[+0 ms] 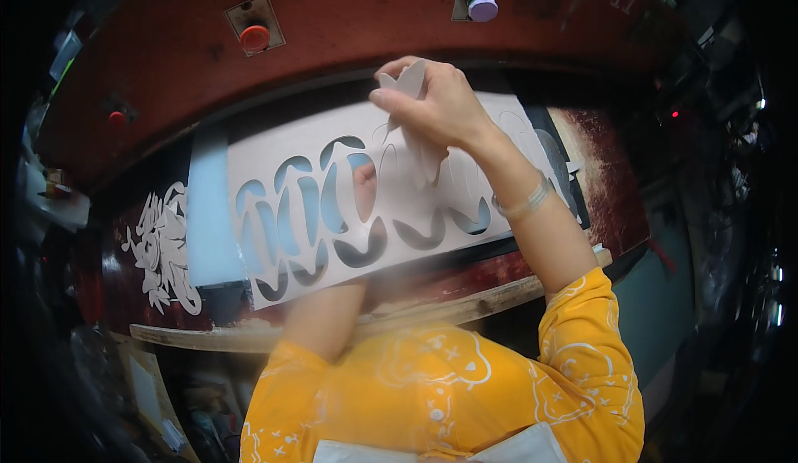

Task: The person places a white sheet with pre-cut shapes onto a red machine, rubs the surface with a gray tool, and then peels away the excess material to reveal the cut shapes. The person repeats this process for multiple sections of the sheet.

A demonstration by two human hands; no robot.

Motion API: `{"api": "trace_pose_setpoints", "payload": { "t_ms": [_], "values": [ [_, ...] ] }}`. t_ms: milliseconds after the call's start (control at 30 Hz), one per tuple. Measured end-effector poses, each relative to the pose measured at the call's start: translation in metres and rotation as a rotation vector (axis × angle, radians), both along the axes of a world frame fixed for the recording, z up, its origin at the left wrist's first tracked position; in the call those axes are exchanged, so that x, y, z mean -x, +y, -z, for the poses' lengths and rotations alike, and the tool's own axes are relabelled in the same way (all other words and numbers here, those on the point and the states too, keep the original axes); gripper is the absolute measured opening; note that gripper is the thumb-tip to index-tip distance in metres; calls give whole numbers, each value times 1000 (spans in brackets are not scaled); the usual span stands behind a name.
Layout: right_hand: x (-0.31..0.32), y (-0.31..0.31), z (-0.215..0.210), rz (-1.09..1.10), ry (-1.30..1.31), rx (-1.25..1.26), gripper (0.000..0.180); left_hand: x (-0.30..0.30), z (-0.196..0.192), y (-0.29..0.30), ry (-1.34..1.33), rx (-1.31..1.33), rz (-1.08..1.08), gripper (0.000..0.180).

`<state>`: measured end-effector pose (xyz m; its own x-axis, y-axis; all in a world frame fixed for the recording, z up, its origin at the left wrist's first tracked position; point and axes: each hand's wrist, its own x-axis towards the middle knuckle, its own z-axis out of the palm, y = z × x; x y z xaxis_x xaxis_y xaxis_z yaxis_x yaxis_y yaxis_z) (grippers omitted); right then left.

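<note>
A pale sheet point(312, 122) with rows of curved cut-outs lies tilted across the work surface. My right hand point(440, 101) is above its far part, fingers closed round several pale cut-out pieces point(407, 81) with pointed, rounded ends. More pale material hangs below that palm, partly blurred. My left forearm passes beneath the sheet's near edge. Part of my left hand point(364, 180) shows through one of the openings; its fingers are mostly hidden, so its grip is unclear. On the sheet's left side the openings are hollow, while outlined shapes still sit in place toward the right.
A light blue board point(208, 214) lies under the sheet. Scrap cut-outs point(162, 247) are heaped at the left. Beyond rises a red machine body point(357, 14) with a red button point(254, 38) and a pale purple button point(482, 9). A worn wooden edge point(241, 338) runs along the front.
</note>
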<state>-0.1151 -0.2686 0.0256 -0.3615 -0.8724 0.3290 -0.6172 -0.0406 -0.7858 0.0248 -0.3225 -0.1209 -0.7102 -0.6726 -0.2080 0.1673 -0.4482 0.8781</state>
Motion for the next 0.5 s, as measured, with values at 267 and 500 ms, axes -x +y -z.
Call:
{"api": "trace_pose_setpoints", "payload": {
  "t_ms": [267, 500],
  "values": [
    [17, -37, 67, 59, 133, -277, 46, -18, -7, 7, -220, 796, -178, 26],
    [18, -22, 85, -69, -35, -103, 35, -40, -10, 18, -268, 722, -207, 24]
  ]
}}
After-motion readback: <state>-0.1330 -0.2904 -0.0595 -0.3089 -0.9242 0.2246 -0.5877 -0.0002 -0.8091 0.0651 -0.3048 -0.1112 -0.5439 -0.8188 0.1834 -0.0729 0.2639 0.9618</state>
